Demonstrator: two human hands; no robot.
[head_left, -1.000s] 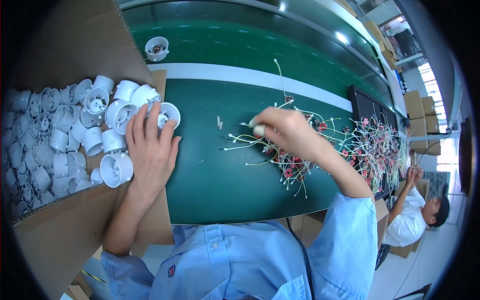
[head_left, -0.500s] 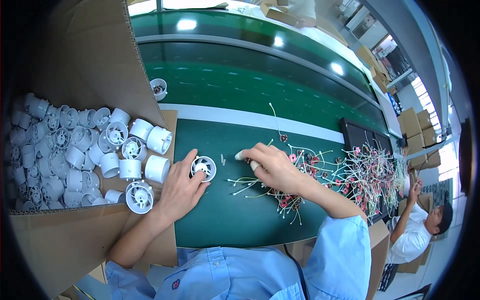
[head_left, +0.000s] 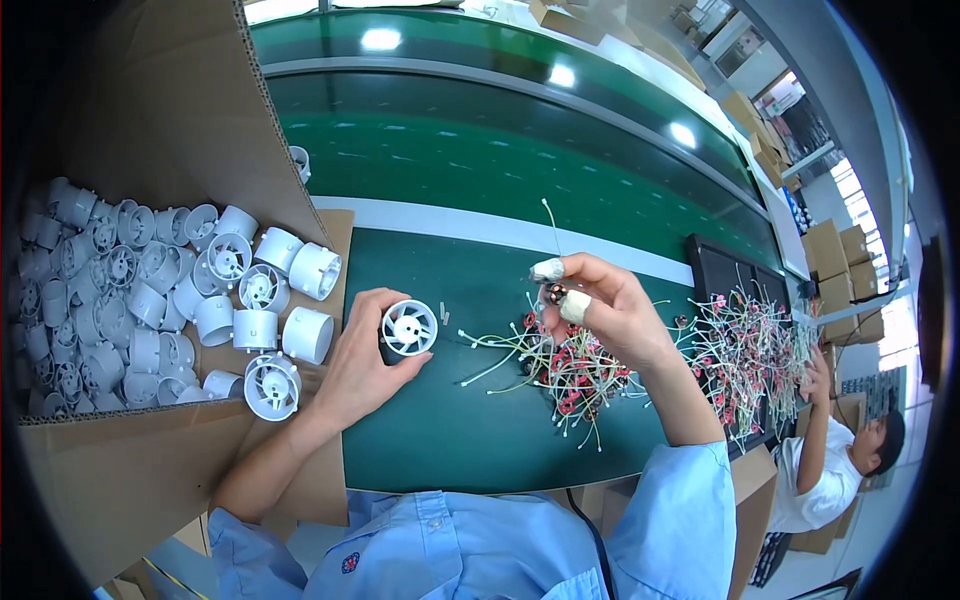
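My left hand is closed around a white plastic fan housing, a short round tube with blades inside. Its open end faces up. Off to the right, my right hand pinches a small round copper-wound motor coil between thumb and forefinger, both wearing pale finger covers. A thin pale wire rises behind those fingertips. Below that hand spreads a pile of red and copper coils with pale wire leads. Small clear pins lie on the green tabletop just right of the housing.
A cardboard box full of white fan housings stands at left. A black tray heaped with wired coils sits at right. Beyond the table runs a green conveyor, with another housing by the box flap. A person works at far right.
My right hand has moved up and right from the table, a coil now showing in its fingertips. My left hand's fingers have wrapped around the housing's side. The housing on the conveyor has moved left.
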